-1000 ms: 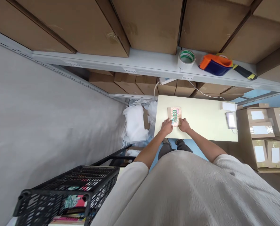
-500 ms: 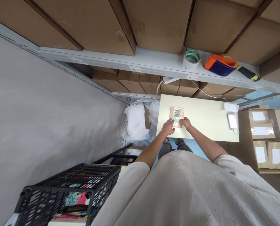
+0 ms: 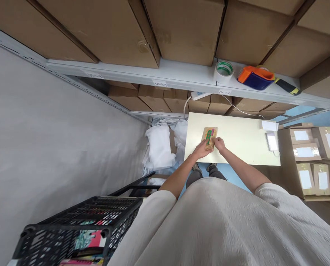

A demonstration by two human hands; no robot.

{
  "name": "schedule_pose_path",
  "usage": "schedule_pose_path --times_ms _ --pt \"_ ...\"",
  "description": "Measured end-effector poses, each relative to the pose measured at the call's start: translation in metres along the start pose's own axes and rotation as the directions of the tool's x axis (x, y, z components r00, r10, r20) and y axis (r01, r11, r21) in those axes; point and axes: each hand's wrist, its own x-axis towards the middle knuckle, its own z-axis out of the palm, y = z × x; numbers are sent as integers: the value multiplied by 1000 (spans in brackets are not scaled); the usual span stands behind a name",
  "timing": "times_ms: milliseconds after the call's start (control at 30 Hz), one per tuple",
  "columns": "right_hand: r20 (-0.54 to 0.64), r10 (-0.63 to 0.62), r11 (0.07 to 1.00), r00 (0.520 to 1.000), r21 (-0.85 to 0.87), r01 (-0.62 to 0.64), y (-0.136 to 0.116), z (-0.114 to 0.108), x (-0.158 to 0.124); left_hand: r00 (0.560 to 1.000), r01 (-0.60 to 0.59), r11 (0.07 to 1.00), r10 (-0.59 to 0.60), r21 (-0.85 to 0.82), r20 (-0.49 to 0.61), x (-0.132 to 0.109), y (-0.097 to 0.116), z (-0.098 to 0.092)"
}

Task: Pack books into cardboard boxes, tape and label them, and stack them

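Note:
A small tan book (image 3: pixel 211 135) with a green and pink printed cover is held over the near left part of the pale table (image 3: pixel 242 140). My left hand (image 3: pixel 201 149) grips it at its lower left, with the thumb on the cover and the other fingers under it. Closed at the book's right edge is my right hand (image 3: pixel 219 143); its fingertips pinch there, and what exactly lies between them is too small to make out.
White plastic bags (image 3: pixel 160 146) lie left of the table. A black crate (image 3: pixel 98 221) with books stands at lower left. The shelf (image 3: pixel 181 72) ahead carries cartons, a tape roll (image 3: pixel 223 71), an orange-and-blue tape dispenser (image 3: pixel 255 78) and a yellow-black cutter (image 3: pixel 287 86). Labelled boxes (image 3: pixel 306 151) are stacked at right.
The book has tilted, and its cover shows more clearly with less glare. My left hand has shifted right and further under it. My right hand stays at its right edge.

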Motion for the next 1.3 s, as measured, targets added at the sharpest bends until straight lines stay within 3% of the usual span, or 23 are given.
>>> schedule_pose_path --times_ms 67,167,233,367,567,867,1000,1300 --pt "37 -96 993 995 67 93 -7 2 -7 999 -28 995 24 -97 -42 2 6 -3" --pt "165 -176 977 970 149 152 -15 6 -14 989 44 990 -63 -137 -138 3 7 -9" --pt "213 -159 983 964 126 134 -17 8 -15 972 112 985 -136 -132 -190 2 1 -14" --pt "171 -84 996 982 14 83 -8 9 -14 940 209 967 -240 -147 -241 0 -19 -23" --pt "150 -7 999 989 -44 14 10 4 -15 917 242 965 -261 -101 -302 -4 -46 -26" --pt "178 52 999 983 0 -53 9 15 -19 951 256 964 -265 -76 -160 -9 -56 -20" --pt "162 70 997 984 32 -76 13 24 -20 937 329 940 -337 -93 -88 -13 -56 -16" --pt "144 146 962 979 212 -175 14 18 -19 943 296 938 -317 -183 -102 -11 -60 -12"
